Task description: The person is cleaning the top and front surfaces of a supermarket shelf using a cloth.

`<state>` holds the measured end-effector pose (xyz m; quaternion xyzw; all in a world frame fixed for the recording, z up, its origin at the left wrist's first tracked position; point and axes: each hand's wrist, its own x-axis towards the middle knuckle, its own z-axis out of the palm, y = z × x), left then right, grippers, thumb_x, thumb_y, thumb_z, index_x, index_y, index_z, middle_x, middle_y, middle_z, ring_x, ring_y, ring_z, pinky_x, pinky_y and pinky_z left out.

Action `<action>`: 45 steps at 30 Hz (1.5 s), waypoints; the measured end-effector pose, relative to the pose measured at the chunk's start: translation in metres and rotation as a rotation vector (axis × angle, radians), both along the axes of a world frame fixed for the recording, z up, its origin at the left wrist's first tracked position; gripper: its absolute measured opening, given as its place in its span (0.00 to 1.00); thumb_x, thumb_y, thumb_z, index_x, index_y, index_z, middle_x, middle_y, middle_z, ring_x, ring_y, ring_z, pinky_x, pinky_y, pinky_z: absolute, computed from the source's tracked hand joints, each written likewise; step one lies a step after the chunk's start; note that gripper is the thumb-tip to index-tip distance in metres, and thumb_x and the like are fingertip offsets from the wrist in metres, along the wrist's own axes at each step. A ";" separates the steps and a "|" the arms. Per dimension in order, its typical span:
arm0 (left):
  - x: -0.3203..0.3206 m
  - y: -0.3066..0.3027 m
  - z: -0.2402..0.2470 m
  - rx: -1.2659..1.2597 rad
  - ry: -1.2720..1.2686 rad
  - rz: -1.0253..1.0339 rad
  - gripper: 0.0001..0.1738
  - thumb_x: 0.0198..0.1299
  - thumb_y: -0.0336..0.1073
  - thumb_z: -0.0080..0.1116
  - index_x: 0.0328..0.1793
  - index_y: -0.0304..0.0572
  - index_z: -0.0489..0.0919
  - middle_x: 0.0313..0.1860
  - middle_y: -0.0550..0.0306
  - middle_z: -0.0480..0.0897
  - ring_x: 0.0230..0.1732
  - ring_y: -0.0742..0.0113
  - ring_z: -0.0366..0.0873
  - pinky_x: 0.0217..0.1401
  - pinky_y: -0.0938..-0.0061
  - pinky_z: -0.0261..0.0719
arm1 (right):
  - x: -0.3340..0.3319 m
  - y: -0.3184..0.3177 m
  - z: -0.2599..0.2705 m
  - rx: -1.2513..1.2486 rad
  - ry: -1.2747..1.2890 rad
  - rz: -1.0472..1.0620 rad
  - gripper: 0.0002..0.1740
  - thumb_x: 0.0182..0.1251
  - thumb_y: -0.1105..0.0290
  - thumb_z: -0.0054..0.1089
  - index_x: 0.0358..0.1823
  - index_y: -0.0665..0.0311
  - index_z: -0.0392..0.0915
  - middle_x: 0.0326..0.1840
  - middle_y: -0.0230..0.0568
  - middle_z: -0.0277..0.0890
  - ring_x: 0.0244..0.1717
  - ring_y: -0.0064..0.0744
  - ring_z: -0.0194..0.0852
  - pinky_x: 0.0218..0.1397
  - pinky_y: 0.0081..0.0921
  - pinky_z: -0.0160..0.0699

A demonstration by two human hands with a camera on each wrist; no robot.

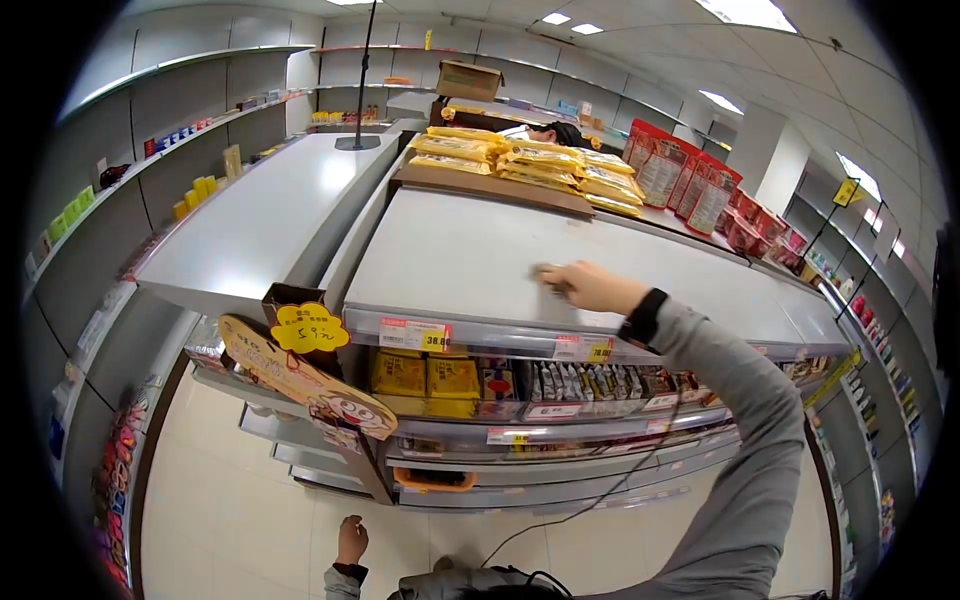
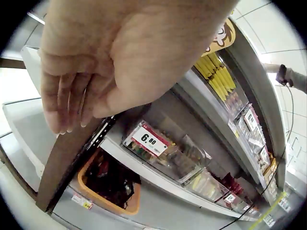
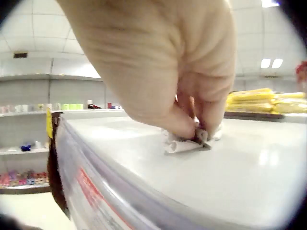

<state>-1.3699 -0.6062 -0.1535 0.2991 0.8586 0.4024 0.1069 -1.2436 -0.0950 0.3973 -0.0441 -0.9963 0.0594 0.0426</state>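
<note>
My right hand point(image 1: 596, 288) is over the white shelf top point(image 1: 440, 250), its fingers bent downward. Between thumb and fingertips it pinches a crumpled whitish wipe point(image 3: 181, 145), pressed against the surface; part of the wipe is hidden behind the fingers. In the head view the wipe is blurred. My left hand point(image 1: 352, 540) hangs low by my side, holding nothing, its fingers loosely bent. The left wrist view has its palm point(image 2: 148, 52) in front of the lower shelves, near an orange basket point(image 2: 134, 201) of dark packets.
Yellow packets point(image 1: 540, 155) are stacked behind the shelf top, with red bags point(image 1: 660, 165) to their right. Price tags point(image 1: 415, 335) line the front edge. A cardboard sign point(image 1: 300, 380) juts out at the left corner. A thin cable point(image 1: 570, 515) hangs before the lower shelves.
</note>
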 end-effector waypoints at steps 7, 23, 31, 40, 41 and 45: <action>-0.007 0.024 -0.001 0.117 0.051 -0.030 0.12 0.54 0.22 0.53 0.45 0.29 0.79 0.42 0.37 0.81 0.41 0.41 0.80 0.45 0.57 0.80 | -0.010 -0.029 -0.005 -0.167 0.106 0.372 0.22 0.57 0.84 0.49 0.54 0.66 0.78 0.59 0.52 0.75 0.50 0.52 0.77 0.53 0.36 0.75; 0.018 0.054 0.014 0.065 0.019 -0.127 0.11 0.55 0.22 0.52 0.44 0.32 0.80 0.42 0.37 0.81 0.41 0.41 0.80 0.44 0.56 0.80 | -0.037 0.050 -0.002 0.216 -0.024 -0.073 0.15 0.60 0.77 0.50 0.47 0.62 0.79 0.37 0.52 0.80 0.39 0.54 0.78 0.44 0.44 0.75; 0.033 0.014 -0.021 -0.060 -0.107 -0.148 0.11 0.55 0.24 0.54 0.44 0.33 0.80 0.37 0.40 0.82 0.36 0.46 0.81 0.40 0.59 0.81 | -0.072 0.001 -0.011 0.017 0.034 0.236 0.28 0.55 0.82 0.51 0.60 0.59 0.74 0.56 0.54 0.77 0.46 0.56 0.78 0.50 0.42 0.75; 0.019 0.060 -0.018 -0.056 -0.028 -0.242 0.11 0.56 0.26 0.52 0.44 0.33 0.80 0.41 0.38 0.82 0.43 0.41 0.79 0.47 0.55 0.79 | 0.185 0.178 -0.026 0.040 0.033 -0.287 0.31 0.45 0.84 0.57 0.56 0.60 0.78 0.47 0.55 0.81 0.45 0.50 0.81 0.50 0.36 0.76; 0.015 0.065 -0.021 -0.060 -0.032 -0.235 0.11 0.56 0.26 0.52 0.44 0.32 0.80 0.42 0.38 0.82 0.43 0.41 0.79 0.47 0.55 0.79 | 0.188 0.177 -0.019 0.055 0.027 -0.394 0.31 0.45 0.85 0.57 0.56 0.61 0.79 0.45 0.55 0.82 0.44 0.49 0.81 0.49 0.36 0.76; 0.022 0.070 -0.003 -0.116 -0.069 -0.320 0.13 0.58 0.27 0.52 0.48 0.30 0.79 0.44 0.37 0.82 0.44 0.42 0.80 0.48 0.57 0.80 | 0.215 0.166 -0.011 0.071 -0.053 -0.556 0.26 0.48 0.81 0.56 0.54 0.62 0.80 0.43 0.55 0.82 0.42 0.50 0.81 0.49 0.38 0.76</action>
